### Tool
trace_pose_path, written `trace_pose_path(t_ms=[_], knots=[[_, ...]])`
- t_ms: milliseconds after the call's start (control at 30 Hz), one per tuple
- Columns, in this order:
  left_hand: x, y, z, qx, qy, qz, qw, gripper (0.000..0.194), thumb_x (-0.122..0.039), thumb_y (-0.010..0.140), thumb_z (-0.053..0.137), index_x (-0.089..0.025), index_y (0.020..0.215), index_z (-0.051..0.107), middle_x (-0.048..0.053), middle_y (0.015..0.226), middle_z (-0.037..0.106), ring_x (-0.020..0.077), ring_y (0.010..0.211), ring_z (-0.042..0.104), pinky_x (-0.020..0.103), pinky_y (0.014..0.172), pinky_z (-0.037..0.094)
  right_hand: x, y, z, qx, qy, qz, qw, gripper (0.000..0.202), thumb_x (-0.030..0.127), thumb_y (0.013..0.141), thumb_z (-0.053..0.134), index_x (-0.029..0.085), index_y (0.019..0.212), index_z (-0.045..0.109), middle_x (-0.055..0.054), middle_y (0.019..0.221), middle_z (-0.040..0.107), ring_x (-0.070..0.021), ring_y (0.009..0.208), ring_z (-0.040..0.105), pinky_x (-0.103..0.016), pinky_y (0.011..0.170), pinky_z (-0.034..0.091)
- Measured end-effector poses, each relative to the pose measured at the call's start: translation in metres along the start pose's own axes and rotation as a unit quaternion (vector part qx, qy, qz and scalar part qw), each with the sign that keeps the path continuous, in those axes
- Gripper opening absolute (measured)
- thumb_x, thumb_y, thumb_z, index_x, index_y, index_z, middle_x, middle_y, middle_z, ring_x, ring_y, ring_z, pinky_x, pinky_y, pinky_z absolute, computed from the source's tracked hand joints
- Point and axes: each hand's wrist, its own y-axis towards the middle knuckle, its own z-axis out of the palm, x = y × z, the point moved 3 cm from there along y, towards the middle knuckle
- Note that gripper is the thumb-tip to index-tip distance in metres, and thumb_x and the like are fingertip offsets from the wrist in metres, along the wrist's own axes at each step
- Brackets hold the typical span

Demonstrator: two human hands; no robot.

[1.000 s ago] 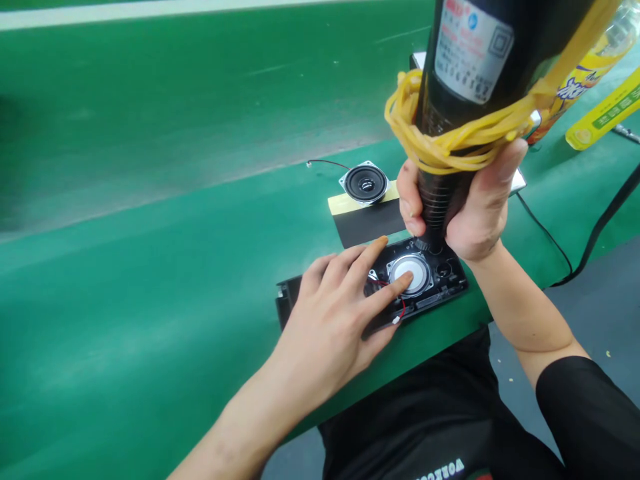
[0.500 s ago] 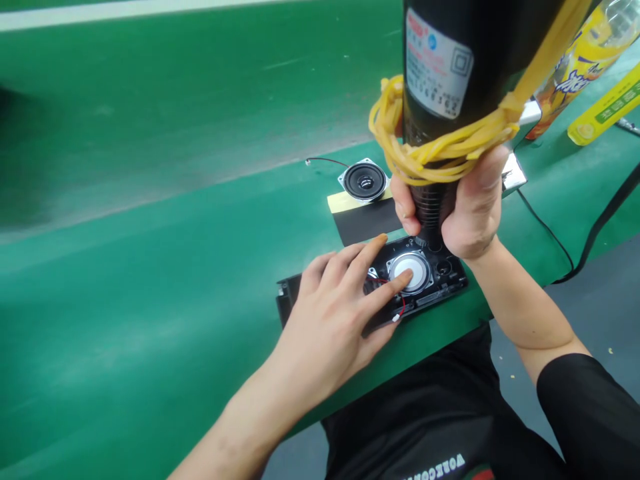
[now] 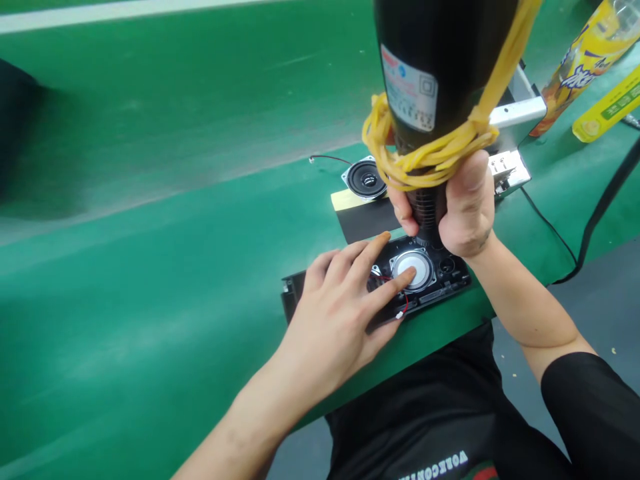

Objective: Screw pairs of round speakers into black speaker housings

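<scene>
- Green work surface ran across most of the view, with grey floor below its near edge at the right.
- On it, close to that near edge, lay a long black casing, its inside facing up, with a round pale-backed speaker set in it.
- The left hand lay across the casing, fingers apart, the index fingertip on the speaker's back; a white plug on a red wire showed beside the thumb.
- The right hand was clamped round the ribbed lower part of a black power tool, looped with yellow bands.
- The tool pointed down at the casing's far side; I could not tell whether its tip touched.
- Beyond the casing, a loose speaker overlapped a black sheet with a yellow strip.
- Farther right stood a bottle, near a yellow packet.
</scene>
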Motion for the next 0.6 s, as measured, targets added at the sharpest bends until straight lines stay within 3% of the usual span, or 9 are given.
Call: trace_pose_path(t_ms=[100,200,333,400,500,600], knots=[[0.000,-0.002,0.002,0.004,-0.004,-0.009,1.000,0.043,-0.029,0.100,0.069,-0.024,0.143,0.071,0.029,0.169,0.046,0.0523,0.142,0.057,0.074,0.104,0.053,-0.001,0.000,-0.002,-0.009,0.009,-0.001,1.000,0.080,0.104,0.076,0.063,0.026,0.094,0.061,0.004,0.068,0.058,-0.0143,0.051,0.050,-0.035,0.050,0.045],[0.002,-0.004,0.003,0.013,-0.021,-0.020,1.000,0.044,-0.030,0.101,0.068,-0.026,0.146,0.069,0.028,0.171,0.045,0.0511,0.144,0.055,0.075,0.108,0.051,0.009,0.003,-0.003,0.014,-0.001,0.005,1.000,0.082,0.107,0.075,0.060,0.026,0.081,0.054,0.004,0.065,0.053,-0.0135,0.052,0.050,-0.033,0.048,0.047],[0.004,-0.001,-0.001,0.013,-0.090,-0.031,0.995,0.055,-0.051,0.101,0.074,-0.025,0.149,0.068,0.026,0.174,0.042,0.0529,0.155,0.046,0.079,0.118,0.043,0.038,0.009,-0.006,0.010,-0.029,0.015,0.999,0.083,0.109,0.076,0.053,0.026,0.077,0.053,0.003,0.060,0.047,-0.0125,0.049,0.047,-0.030,0.045,0.044],[0.005,0.007,-0.004,-0.003,-0.135,-0.050,0.990,0.060,-0.058,0.100,0.075,-0.023,0.149,0.068,0.024,0.176,0.041,0.0497,0.159,0.042,0.076,0.125,0.040,0.054,0.011,-0.007,0.007,-0.036,0.014,0.999,0.084,0.111,0.071,0.055,0.027,0.076,0.056,0.004,0.056,0.045,-0.0125,0.046,0.044,-0.030,0.045,0.043],[0.006,0.025,-0.004,-0.061,-0.149,-0.082,0.984,0.044,-0.047,0.106,0.069,-0.023,0.143,0.070,0.020,0.171,0.051,0.0410,0.160,0.045,0.068,0.129,0.041,0.075,0.011,-0.006,0.019,-0.024,0.004,1.000,0.087,0.113,0.065,0.056,0.027,0.075,0.061,0.006,0.052,0.044,-0.0115,0.043,0.043,-0.027,0.045,0.041],[0.003,0.041,0.000,-0.109,-0.112,-0.079,0.985,0.031,-0.039,0.109,0.066,-0.021,0.132,0.076,0.020,0.163,0.061,0.0390,0.156,0.051,0.067,0.126,0.044,0.089,0.006,-0.005,0.016,0.025,-0.029,0.999,0.080,0.106,0.069,0.065,0.029,0.088,0.074,0.009,0.053,0.050,-0.0092,0.040,0.044,-0.024,0.043,0.037]])
